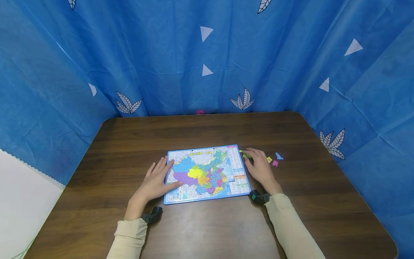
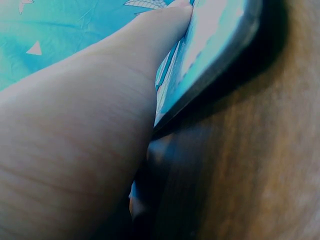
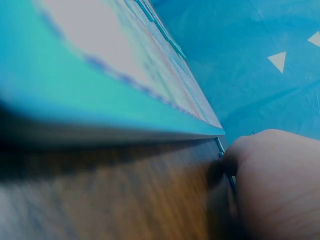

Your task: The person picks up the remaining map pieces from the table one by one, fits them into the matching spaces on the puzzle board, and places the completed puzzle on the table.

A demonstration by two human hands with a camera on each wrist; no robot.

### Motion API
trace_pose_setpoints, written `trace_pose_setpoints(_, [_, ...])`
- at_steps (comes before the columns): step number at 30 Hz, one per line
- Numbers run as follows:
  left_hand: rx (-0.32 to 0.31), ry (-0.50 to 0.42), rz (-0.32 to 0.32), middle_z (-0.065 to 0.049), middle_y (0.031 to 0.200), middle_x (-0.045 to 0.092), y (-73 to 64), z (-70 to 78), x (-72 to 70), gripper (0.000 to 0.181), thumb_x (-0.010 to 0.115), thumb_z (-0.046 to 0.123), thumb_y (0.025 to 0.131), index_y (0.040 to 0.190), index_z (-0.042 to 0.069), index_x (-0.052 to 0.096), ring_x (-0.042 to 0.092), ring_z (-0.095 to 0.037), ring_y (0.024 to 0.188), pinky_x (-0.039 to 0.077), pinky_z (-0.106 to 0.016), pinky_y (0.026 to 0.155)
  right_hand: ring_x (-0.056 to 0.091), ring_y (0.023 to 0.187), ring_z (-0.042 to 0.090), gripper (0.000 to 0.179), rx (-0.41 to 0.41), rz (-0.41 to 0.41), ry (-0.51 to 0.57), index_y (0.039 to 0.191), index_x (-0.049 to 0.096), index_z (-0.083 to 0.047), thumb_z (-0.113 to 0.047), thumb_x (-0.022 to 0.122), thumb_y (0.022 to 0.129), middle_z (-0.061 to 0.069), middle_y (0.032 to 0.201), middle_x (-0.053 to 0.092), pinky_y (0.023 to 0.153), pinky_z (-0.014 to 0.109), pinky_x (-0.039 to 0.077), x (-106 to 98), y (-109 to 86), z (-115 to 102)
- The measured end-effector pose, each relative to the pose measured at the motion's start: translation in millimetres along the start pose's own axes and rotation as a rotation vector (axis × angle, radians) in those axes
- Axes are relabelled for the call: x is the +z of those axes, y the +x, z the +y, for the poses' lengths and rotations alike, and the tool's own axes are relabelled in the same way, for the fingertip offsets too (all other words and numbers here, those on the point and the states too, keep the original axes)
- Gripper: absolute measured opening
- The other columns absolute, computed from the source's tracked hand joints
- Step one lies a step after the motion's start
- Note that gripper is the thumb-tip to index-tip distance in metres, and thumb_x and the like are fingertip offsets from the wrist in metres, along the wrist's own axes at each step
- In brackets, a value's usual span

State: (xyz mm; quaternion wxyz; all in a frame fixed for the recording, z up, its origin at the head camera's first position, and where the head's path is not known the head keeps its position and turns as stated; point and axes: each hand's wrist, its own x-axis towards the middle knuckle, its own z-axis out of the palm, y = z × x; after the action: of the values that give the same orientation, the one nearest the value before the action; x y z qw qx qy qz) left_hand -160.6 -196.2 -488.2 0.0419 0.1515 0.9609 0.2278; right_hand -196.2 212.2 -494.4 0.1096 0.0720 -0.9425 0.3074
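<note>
A flat, blue-rimmed map puzzle board (image 1: 211,162) with many coloured regions lies on the table. My left hand (image 1: 158,181) rests on its left edge, fingers spread and thumb stretched over the lower left; the left wrist view shows the thumb against the board (image 2: 220,50). Just beyond the right edge, my right hand (image 1: 260,167) is lowered to the tabletop with fingers loosely bent. Its fingertips are at a small green puzzle piece (image 1: 246,155); a grip on it is not visible. In the right wrist view the hand (image 3: 280,175) mostly hides its fingertips.
Beside the right hand lie a yellow piece (image 1: 269,159), a pink piece (image 1: 275,163) and a blue piece (image 1: 279,156). The brown wooden table (image 1: 207,230) reaches back to a blue patterned curtain (image 1: 174,54). Something white (image 1: 26,201) stands at the far left.
</note>
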Motion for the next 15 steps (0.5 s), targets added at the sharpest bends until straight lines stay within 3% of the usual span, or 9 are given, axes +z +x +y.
trace_pose_setpoints(15, [-0.003, 0.002, -0.005, -0.018, 0.171, 0.017, 0.6, 0.6, 0.0, 0.102, 0.069, 0.067, 0.084, 0.162, 0.010, 0.033, 0.012, -0.040, 0.159, 0.004, -0.063, 0.126, 0.050, 0.131, 0.041, 0.028, -0.006, 0.004, 0.007, 0.128, 0.071, -0.005, -0.012, 0.065, 0.101, 0.021, 0.134, 0.064, 0.108, 0.060, 0.045, -1.6, -0.8, -0.6])
